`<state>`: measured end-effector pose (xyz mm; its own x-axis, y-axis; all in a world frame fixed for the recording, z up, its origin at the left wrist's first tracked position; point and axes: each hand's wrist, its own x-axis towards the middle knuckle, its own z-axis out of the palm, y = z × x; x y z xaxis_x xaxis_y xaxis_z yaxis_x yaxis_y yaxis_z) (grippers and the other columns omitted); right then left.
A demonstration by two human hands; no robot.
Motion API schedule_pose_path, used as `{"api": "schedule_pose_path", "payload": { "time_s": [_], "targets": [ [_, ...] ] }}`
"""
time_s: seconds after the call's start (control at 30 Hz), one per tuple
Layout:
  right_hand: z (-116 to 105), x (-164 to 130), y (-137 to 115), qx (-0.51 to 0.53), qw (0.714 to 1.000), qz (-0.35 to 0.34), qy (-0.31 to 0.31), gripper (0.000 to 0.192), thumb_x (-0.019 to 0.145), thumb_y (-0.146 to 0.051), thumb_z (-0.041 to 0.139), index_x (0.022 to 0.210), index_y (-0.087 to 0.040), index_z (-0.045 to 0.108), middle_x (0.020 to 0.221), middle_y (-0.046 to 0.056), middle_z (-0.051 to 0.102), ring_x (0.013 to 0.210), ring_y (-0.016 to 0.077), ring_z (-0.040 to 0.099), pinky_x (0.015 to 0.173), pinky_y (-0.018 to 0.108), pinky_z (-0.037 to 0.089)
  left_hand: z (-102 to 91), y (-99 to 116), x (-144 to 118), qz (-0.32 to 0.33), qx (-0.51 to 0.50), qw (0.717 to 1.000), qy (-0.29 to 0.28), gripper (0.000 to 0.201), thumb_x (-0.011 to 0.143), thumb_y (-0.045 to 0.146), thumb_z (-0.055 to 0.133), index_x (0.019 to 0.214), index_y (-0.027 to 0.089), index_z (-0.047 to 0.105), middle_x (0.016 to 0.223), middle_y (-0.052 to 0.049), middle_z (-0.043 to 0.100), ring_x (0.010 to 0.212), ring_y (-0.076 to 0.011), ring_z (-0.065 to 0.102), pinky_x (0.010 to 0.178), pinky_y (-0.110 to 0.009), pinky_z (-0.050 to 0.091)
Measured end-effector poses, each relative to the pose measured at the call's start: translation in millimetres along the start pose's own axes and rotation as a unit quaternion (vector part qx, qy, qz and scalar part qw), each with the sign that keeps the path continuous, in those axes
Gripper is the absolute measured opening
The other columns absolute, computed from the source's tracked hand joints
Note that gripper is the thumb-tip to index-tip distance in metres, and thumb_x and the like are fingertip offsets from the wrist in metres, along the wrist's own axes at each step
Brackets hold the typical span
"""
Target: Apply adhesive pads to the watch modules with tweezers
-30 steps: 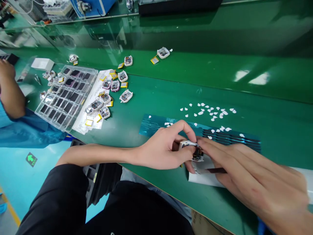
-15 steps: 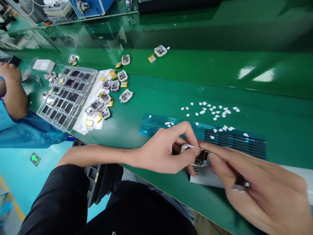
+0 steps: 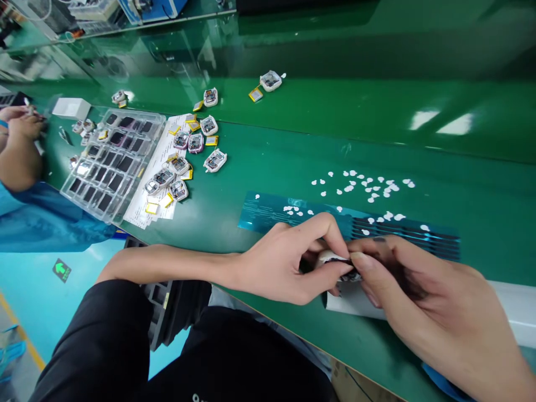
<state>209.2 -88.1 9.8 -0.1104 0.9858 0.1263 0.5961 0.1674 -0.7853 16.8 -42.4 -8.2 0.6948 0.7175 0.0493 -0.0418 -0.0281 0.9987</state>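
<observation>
Both hands meet over the table edge around an open white watch case with dark electronics inside, mostly covered by fingers. My left hand is closed on its left side, with index finger and thumb bent over the top. At the right end, my right hand pinches the edge between thumb and fingers; a small dark patch shows on its index finger. Just beyond lies a blue-green film sheet with black strips, and small white round tabs are scattered on and behind it.
On the left, several open watch cases with yellow-edged batteries lie on and around a printed paper. A clear compartment tray holds dark screens. Another person's arm is beyond it. A white sheet lies under my right hand.
My right hand has turned and its fingers have curled in, now pinching the case's right end. The case is tilted and more covered. The view has shifted slightly.
</observation>
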Motion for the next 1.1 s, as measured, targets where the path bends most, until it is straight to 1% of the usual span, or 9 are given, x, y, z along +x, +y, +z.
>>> {"api": "schedule_pose_path", "payload": {
  "time_s": [0.17,0.27,0.37,0.43,0.57,0.67,0.77,0.93,1.1],
  "targets": [
    [5,3,-4,0.023,0.999,0.012,0.035,0.023,0.095,-0.044,0.062,0.077,-0.031,0.07,0.055,-0.008,0.065,0.035,0.0109,0.05,0.031,0.023,0.033,0.4,2,-2,-0.008,-0.034,0.999,-0.01,0.02,0.096,0.025,0.062,0.093,0.022,0.042,0.071,0.004,0.065,0.065,-0.0106,0.073,0.056,-0.017,0.054],
    [2,4,-3,0.075,0.996,0.041,0.028,0.03,0.097,-0.047,0.062,0.073,-0.032,0.072,0.05,-0.007,0.06,0.035,0.0111,0.047,0.034,0.024,0.037,-2.5,3,-4,-0.002,0.037,0.999,0.002,0.018,0.098,0.032,0.063,0.098,0.02,0.049,0.072,0.003,0.07,0.062,-0.0098,0.07,0.055,-0.018,0.052],
    [-6,4,6,0.179,0.98,0.069,0.05,0.036,0.101,-0.05,0.058,0.075,-0.032,0.074,0.063,-0.001,0.069,0.037,0.0129,0.05,0.036,0.028,0.042,-4.5,-2,-6,0.067,0.155,0.985,-0.034,0.024,0.1,0.039,0.062,0.112,0.019,0.064,0.082,-0.002,0.078,0.066,-0.012,0.071,0.065,-0.024,0.059],
    [-12,5,13,0.194,0.976,0.045,0.083,0.038,0.1,-0.054,0.059,0.073,-0.031,0.073,0.071,0.002,0.073,0.045,0.0166,0.057,0.038,0.032,0.045,-3.0,-7,-5,0.143,0.199,0.964,-0.1,0.016,0.097,0.035,0.065,0.103,0.022,0.073,0.087,-0.004,0.08,0.076,-0.016,0.075,0.079,-0.03,0.065],
    [-21,4,22,0.067,0.99,-0.05,0.113,0.047,0.103,-0.06,0.051,0.07,-0.03,0.066,0.07,0.005,0.07,0.068,0.0232,0.069,0.056,0.04,0.054,5.0,-12,-2,0.189,0.214,0.939,-0.193,0.021,0.089,0.022,0.07,0.069,0.027,0.068,0.086,-0.002,0.08,0.086,-0.0192,0.077,0.089,-0.034,0.067],
    [-23,2,22,-0.034,0.993,-0.06,0.094,0.047,0.107,-0.047,0.044,0.068,-0.029,0.063,0.072,0.005,0.07,0.067,0.0213,0.069,0.06,0.041,0.053,7.5,-11,-2,0.148,0.173,0.961,-0.16,0.016,0.087,0.028,0.075,0.072,0.029,0.069,0.072,0.0,0.072,0.072,-0.0179,0.071,0.078,-0.033,0.067],
    [-22,4,22,-0.052,0.995,-0.051,0.074,0.051,0.108,-0.042,0.043,0.064,-0.03,0.065,0.062,0.002,0.067,0.06,0.0187,0.068,0.056,0.035,0.054,4.5,-12,-2,0.101,0.162,0.974,-0.125,0.011,0.084,0.034,0.078,0.078,0.03,0.07,0.068,0.0,0.068,0.065,-0.0173,0.066,0.073,-0.032,0.065],
    [-18,16,24,-0.033,0.993,-0.11,0.006,0.05,0.104,-0.034,0.046,0.057,-0.028,0.061,0.064,-0.002,0.073,0.054,0.0143,0.07,0.053,0.027,0.057,-0.1,-13,-2,0.094,0.211,0.966,-0.115,0.008,0.087,0.032,0.074,0.082,0.029,0.069,0.065,0.001,0.065,0.063,-0.016,0.064,0.07,-0.03,0.062],
    [-19,18,28,-0.072,0.983,-0.166,0.023,0.044,0.104,-0.033,0.053,0.062,-0.028,0.065,0.068,-0.005,0.076,0.065,0.0135,0.075,0.053,0.023,0.056,0.2,-12,-2,0.12,0.243,0.952,-0.142,0.011,0.09,0.025,0.068,0.079,0.027,0.067,0.065,0.001,0.065,0.067,-0.0159,0.065,0.073,-0.029,0.06]
  ]
}}
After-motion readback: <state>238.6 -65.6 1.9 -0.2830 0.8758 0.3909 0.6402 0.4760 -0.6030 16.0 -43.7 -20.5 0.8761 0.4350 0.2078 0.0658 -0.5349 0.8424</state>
